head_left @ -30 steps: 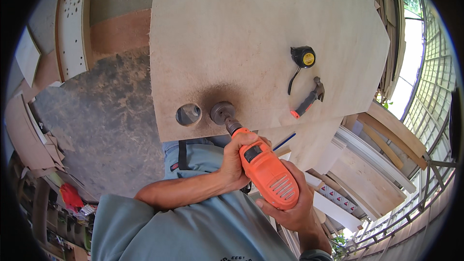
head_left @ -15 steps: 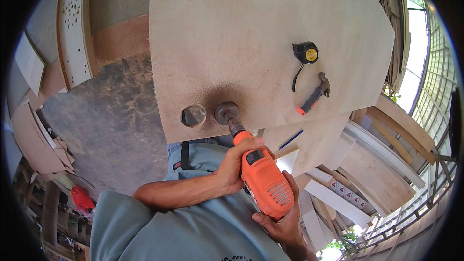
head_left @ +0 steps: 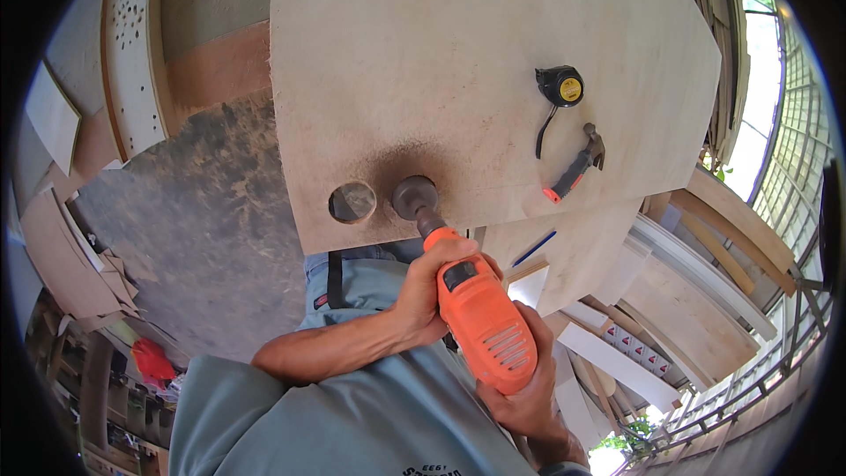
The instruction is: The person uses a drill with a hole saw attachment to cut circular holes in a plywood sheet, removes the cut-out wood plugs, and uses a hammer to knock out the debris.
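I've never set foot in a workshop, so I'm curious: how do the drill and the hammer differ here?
The drill is gripped by the left hand and right hand; the hammer lies untouched on the wooden board.
The drill's body is mostly orange; the hammer is mostly dark.
The drill looks bulky and rounded; the hammer is slimmer, with a claw head.
Both show some orange-red.

The orange drill (head_left: 483,322) is smooth plastic; the hole saw (head_left: 411,194), at its eleven o'clock, dull dark metal; the board (head_left: 423,62) matt wood, rough along its nine-o'clock edge.
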Tool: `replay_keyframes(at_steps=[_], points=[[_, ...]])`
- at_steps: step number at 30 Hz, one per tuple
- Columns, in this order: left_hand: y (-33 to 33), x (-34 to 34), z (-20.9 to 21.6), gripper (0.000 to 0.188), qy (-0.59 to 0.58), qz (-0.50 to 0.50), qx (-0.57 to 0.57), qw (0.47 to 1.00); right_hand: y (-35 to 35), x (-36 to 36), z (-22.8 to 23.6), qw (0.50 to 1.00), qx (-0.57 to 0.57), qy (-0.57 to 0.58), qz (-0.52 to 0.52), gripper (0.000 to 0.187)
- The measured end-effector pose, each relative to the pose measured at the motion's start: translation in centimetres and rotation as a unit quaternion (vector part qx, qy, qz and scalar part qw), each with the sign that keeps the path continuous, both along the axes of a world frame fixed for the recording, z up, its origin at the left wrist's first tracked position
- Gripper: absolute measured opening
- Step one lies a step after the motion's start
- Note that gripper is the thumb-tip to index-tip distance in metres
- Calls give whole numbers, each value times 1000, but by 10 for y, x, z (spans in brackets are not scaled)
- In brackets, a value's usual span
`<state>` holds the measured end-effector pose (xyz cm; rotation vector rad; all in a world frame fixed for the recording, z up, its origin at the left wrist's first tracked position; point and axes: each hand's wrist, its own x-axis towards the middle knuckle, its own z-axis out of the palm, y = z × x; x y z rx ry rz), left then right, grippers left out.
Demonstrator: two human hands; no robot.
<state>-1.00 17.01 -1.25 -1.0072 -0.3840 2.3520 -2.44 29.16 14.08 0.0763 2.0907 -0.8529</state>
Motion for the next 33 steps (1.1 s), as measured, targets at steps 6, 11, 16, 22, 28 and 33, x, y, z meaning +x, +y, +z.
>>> replay_keyframes(at_steps=[6, 11, 16, 22, 28, 33], points=[[3, -8, -3, 40, -31, -4, -10, 999, -1, -9, -7, 999, -28, 36, -24, 82], [6, -11, -3, 40, -26, -32, -17, 999, 7, -4, -10, 998, -26, 18, -55, 83], [3, -5, 15, 45, -22, -52, -24, 998, 12, 3, 11, 996, -2, -21, -85, 83], [14, 2, 28, 45, 40, -99, -27, 994, 19, 27, 21, 976, -32, -20, -213, 81], [46, 20, 36, 38, 153, -100, -50, 982, 74, 75, 16, 925, -134, 40, -354, 74], [79, 19, 44, 37, 182, -223, -169, 943, 116, 121, -17, 868, -128, 123, -463, 65]])
